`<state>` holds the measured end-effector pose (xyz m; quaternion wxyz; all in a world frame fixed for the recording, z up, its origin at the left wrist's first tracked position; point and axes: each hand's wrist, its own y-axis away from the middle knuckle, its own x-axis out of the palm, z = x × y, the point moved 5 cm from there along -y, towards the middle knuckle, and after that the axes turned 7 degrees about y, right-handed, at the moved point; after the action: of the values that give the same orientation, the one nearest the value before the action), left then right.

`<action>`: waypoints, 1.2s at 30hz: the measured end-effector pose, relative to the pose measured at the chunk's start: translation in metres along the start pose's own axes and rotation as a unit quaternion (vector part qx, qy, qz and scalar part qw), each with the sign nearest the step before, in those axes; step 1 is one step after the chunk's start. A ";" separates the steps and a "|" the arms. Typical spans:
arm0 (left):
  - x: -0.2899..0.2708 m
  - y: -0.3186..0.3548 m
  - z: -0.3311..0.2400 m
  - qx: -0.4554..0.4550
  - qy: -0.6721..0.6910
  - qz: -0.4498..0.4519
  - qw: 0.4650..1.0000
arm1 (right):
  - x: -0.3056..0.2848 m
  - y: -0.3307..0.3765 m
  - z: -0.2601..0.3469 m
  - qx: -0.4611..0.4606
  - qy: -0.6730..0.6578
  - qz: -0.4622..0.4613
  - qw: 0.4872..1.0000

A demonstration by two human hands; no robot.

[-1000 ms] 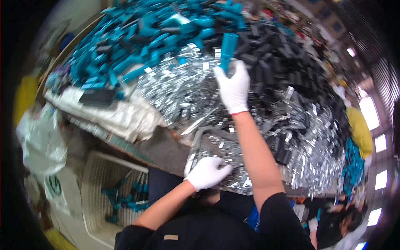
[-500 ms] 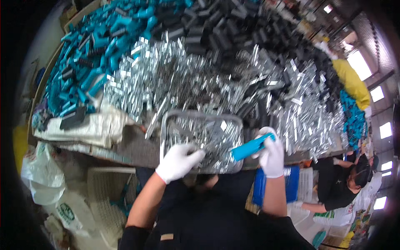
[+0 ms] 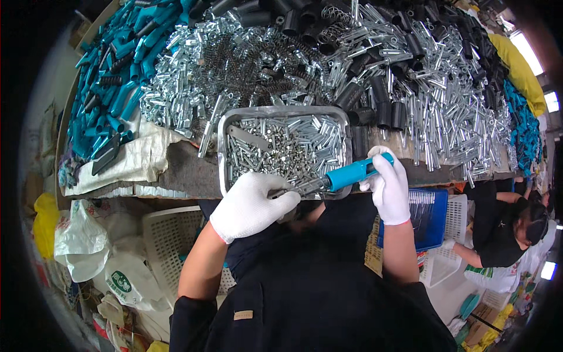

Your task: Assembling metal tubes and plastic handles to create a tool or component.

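Left hand: white knit-gloved left hand (image 3: pixel 253 205), closed around the bare metal end of a short silver rod (image 3: pixel 305 189), below the near rim of the tray.
Right hand: white knit-gloved right hand (image 3: pixel 388 186), closed on the far end of a bright blue plastic tube-shaped handle sleeve (image 3: pixel 356 171), thumb and fingers wrapped round it.
Held piece: sleeve and rod lie in one line between the two hands, the rod's end seemingly inside the sleeve; how deep it sits, I cannot tell.
Tray: shallow rectangular steel tray (image 3: pixel 224 154) at the near edge of the table (image 3: pixel 186 170), filled with small silver pins and one flat metal strip.
Behind the tray: heap of bright silver tubes and springs (image 3: pixel 234 64); black plastic sleeves (image 3: pixel 375 105); pile of blue sleeves (image 3: pixel 117 70) at the far left.
Below the table: white plastic lattice baskets (image 3: pixel 164 240), white plastic bags (image 3: pixel 88 234), a blue crate (image 3: pixel 431 217).
Nearby: another person in dark clothes (image 3: pixel 510 229), bent low at the right, well apart.
Risk, slip: gloved fingers on smooth metal may lose the rod, which would likely drop between the table edge and the lap.
Risk, misalignment: a tilted rod could jam at the sleeve's mouth.
Risk, spill: a forearm nudging the tray's overhanging rim could tip the pins out.
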<state>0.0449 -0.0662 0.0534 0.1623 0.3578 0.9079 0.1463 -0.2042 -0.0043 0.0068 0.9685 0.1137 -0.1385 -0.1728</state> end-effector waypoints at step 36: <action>0.016 0.000 0.010 -0.061 0.170 0.057 0.982 | 0.080 0.014 -0.017 0.147 0.069 0.229 0.960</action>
<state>0.0381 -0.0534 0.0415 0.0189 0.3684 0.8896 0.2695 -0.1224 -0.0176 0.0131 0.9619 0.2320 -0.1172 0.0842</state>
